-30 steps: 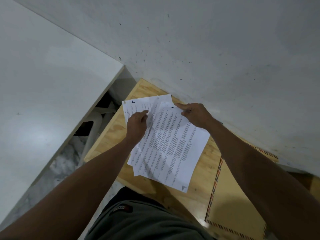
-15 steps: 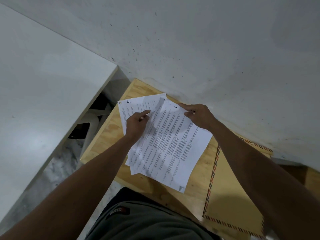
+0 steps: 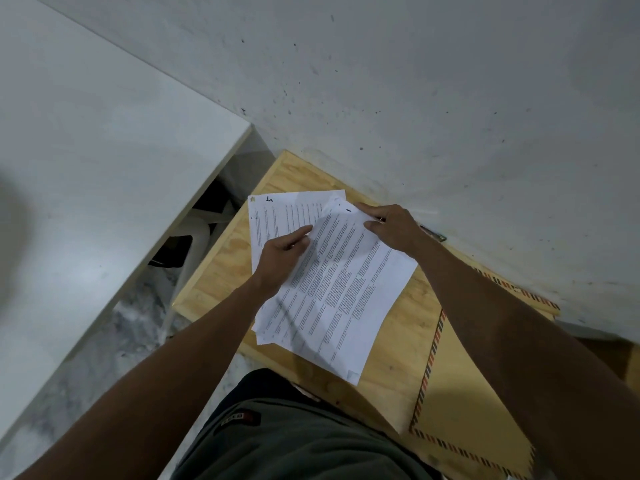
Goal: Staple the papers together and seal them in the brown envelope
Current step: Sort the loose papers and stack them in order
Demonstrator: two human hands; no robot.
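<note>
Now, papers (image 3: 332,282) fanned on the wooden counter (image 3: 398,348), left hand (image 3: 282,256) pinching their left edge, right hand (image 3: 393,226) gripping the top corner, brown envelope (image 3: 460,403) just right of papers, overhanging counter's near edge.

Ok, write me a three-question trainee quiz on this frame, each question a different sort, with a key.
1. True or false: the brown envelope lies under the right forearm, beside the papers.
2. Where does the right hand hold the top sheet? A) far edge B) near corner C) not touching
3. Fill in: the left hand holds the sheets above the ____ board.

Key: 1 true; 2 A; 3 wooden
</note>
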